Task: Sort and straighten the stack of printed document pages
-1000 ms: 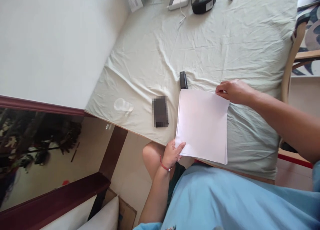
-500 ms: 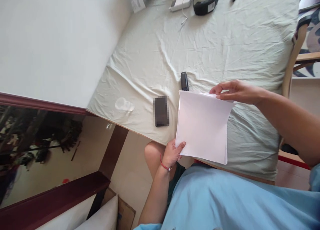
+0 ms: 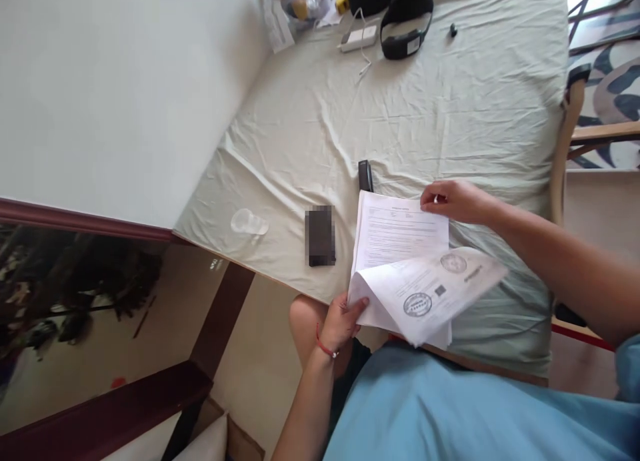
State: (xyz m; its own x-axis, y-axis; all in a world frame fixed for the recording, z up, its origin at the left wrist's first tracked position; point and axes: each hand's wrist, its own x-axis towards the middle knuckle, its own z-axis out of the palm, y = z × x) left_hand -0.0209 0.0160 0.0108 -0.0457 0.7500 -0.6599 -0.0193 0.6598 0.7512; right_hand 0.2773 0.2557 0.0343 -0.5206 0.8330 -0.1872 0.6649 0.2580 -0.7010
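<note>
My left hand grips the near-left corner of a stack of paper sheets, thumb on top. The upper page there carries lines of print. One loose sheet curls over toward me, showing round stamps and a small square code; its left corner sits under my left thumb. At the stack's far-right corner, my right hand pinches the edge of the paper with bent fingers. Just beyond the stack's far-left corner lies a small black object, perhaps a stapler.
Left of the papers are a blurred-out dark rectangular object and a clear plastic container. A white box with a cable and a black strapped device lie at the back. A wall borders the cloth-covered table.
The blank top sheet has flipped toward me, revealing its stamped side and a printed page beneath. My right hand stays at the far-right corner. The view has shifted slightly.
</note>
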